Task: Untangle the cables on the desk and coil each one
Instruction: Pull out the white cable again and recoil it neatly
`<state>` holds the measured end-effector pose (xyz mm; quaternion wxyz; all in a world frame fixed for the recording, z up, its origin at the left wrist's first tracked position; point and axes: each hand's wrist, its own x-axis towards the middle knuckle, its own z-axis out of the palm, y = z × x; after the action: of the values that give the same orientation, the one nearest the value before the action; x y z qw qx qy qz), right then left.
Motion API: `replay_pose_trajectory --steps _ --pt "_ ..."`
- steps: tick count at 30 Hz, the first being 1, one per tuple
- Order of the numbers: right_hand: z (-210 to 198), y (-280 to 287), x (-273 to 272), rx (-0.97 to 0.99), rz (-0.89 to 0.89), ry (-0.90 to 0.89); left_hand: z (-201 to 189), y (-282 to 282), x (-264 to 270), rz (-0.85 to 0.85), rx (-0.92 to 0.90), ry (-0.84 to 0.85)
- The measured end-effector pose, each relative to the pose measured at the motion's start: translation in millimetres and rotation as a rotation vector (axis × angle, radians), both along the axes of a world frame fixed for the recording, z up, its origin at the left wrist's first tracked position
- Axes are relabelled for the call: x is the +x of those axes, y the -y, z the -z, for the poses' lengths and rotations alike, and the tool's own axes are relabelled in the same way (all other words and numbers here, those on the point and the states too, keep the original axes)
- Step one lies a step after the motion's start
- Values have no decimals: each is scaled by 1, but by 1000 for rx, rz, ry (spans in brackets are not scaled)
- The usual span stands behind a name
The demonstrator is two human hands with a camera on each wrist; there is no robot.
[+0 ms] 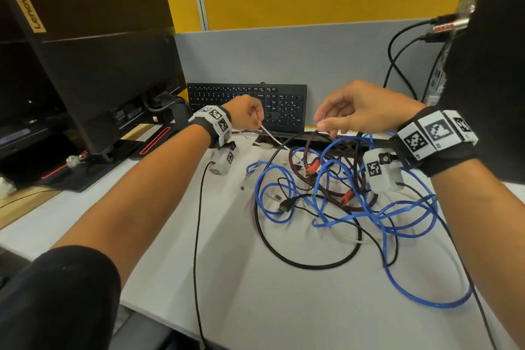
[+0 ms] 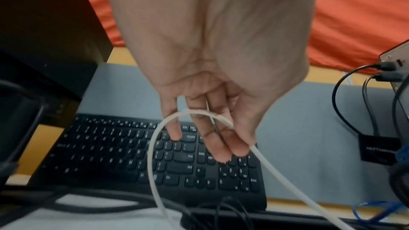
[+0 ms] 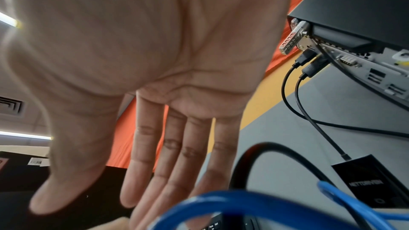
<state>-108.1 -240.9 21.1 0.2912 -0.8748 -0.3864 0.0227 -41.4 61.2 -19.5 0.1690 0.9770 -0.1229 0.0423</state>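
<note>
Left wrist view shows the left hand (image 2: 205,111) curled round a loop of white cable (image 2: 152,155) above the desk (image 1: 255,278). The right hand (image 1: 366,108), fingers straight, holds nothing over the tangle (image 1: 341,193). Better to draw slack gently toward that grip while freeing crossings.

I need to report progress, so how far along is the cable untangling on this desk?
Early stage. No finished coil shows anywhere on the desk. In hand: the left hand grips the white cable, looped over its fingers; the right hand hovers open above the pile. Left: the blue cable, black cable and red-plugged dark cable lie knotted together.
</note>
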Motion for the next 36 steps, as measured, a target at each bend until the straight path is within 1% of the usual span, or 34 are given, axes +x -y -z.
replay_pose_trajectory --steps 2,7,10,13,18,20,22,26,28,30,33,34,36 --pt "1 -1 1 8 8 4 -12 -1 -2 29 -83 0" --pt "-2 -6 4 50 39 10 -49 10 -11 133 -289 105" --pt "-6 -11 5 80 65 3 -72 23 -17 215 -325 194" --pt "-12 -18 9 67 80 42 -95 37 -23 284 -332 282" --pt "-26 -33 26 75 181 101 -126 53 -30 335 -475 369" --pt "-31 -42 31 100 158 73 -137 61 -31 345 -533 411" --pt "-35 -51 36 162 124 5 -146 69 -32 356 -580 440" --pt "-36 -58 50 239 122 -136 -156 78 -31 326 -599 475" --pt "-36 -55 55 323 165 -159 -156 76 -29 252 -612 486" --pt "-41 -47 62 490 241 -142 -152 69 -24 159 -608 473" --pt "-58 -29 70 756 356 -74 -134 53 -17 87 -640 340" --pt "-66 -23 72 827 386 -54 -127 47 -16 85 -681 291" --pt "-83 -12 75 945 441 -15 -113 39 -12 120 -831 184"
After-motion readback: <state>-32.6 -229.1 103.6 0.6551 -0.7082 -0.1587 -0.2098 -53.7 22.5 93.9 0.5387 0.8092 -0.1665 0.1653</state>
